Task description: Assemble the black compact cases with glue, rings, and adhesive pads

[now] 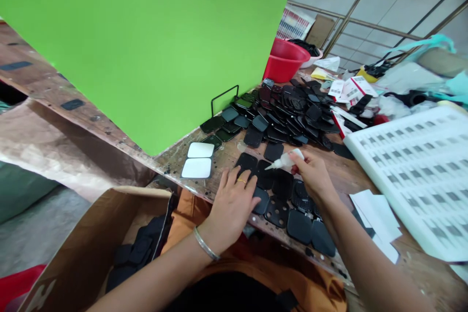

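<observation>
My right hand (310,175) is closed around a small white squeeze bottle (288,160). Its thin nozzle points left and down over a black square case (265,173). My left hand (236,200) lies with fingers stretched out, its fingertips at the edge of another black case (246,162). A dark grey panel (261,201) sits beside that thumb. More rounded black cases, some laid open, stand in rows along the table's front edge, one with round holes (277,212). To the left lies an opened case with two white, mirror-like faces (197,167).
A large green board (153,48) stands across the left of the wooden table (341,168). Behind the rows is a heap of black cases (292,112), then a red basin (285,61). White sheets (378,219) and a white foam tray (413,170) lie right; a cardboard box (80,248) is lower left.
</observation>
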{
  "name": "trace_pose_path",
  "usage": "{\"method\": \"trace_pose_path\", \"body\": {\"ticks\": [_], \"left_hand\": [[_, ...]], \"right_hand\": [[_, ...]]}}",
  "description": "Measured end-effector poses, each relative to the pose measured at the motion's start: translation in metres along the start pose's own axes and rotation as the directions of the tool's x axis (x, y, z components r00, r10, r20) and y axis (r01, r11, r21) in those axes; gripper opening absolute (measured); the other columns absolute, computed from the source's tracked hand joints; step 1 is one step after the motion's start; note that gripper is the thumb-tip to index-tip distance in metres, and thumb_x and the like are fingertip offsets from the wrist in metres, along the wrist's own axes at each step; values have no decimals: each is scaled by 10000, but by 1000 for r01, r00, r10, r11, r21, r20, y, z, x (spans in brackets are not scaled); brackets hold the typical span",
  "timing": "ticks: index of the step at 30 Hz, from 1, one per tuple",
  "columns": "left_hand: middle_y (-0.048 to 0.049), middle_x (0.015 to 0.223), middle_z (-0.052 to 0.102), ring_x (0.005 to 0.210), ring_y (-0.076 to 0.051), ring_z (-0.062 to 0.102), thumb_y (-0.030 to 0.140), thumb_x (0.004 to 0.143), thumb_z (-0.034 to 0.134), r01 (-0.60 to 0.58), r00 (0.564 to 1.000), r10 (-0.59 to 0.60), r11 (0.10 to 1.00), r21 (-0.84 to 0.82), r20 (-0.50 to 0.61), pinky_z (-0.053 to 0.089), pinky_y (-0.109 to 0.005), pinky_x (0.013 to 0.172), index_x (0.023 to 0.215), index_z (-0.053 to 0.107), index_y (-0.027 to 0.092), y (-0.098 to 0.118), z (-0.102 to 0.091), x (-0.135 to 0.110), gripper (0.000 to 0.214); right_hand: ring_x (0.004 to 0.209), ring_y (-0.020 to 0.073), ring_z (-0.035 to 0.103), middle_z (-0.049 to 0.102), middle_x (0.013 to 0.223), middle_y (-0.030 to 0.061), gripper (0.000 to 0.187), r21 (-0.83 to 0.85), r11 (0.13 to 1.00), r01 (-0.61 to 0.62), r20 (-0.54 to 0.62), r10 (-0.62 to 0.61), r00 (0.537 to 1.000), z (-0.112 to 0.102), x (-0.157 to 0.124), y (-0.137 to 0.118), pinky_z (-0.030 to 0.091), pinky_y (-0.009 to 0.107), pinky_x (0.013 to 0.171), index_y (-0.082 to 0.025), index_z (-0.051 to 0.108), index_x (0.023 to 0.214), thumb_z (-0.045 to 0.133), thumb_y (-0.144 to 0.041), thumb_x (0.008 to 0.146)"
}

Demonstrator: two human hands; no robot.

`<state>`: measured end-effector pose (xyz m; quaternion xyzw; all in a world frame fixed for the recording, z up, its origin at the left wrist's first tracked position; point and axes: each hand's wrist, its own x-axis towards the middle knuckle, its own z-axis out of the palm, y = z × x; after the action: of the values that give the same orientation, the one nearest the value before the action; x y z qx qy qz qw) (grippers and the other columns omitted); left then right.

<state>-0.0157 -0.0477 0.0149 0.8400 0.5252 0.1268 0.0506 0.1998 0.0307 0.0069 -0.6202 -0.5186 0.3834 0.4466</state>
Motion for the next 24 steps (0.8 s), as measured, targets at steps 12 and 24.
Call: {"method": "trace_pose_path", "body": {"ticks": [12,24], "left_hand": [[-81,1349,523,1291,-325,395,366,886,558,83,996,-84,995,50,21,222,-576,1129,1271,547,209,-15,9,-9,416],[-88,1324,528,1286,-324,395,349,880,569,97,994,-98,995,39,40,191,-571,1142,1250,559,193,-14,3,-6,402]], "right_hand": [[487,111,438,515,533,-19,419,-90,989,120,-81,-127,989,51,23,-8,329,230,465,-124,626,773,618,-541,738],[555,125,439,541,611,-6,276,-386,875,292,73,-286,955,45,12,-20,312,244,533,-158,605,771,583,-430,809]]}}
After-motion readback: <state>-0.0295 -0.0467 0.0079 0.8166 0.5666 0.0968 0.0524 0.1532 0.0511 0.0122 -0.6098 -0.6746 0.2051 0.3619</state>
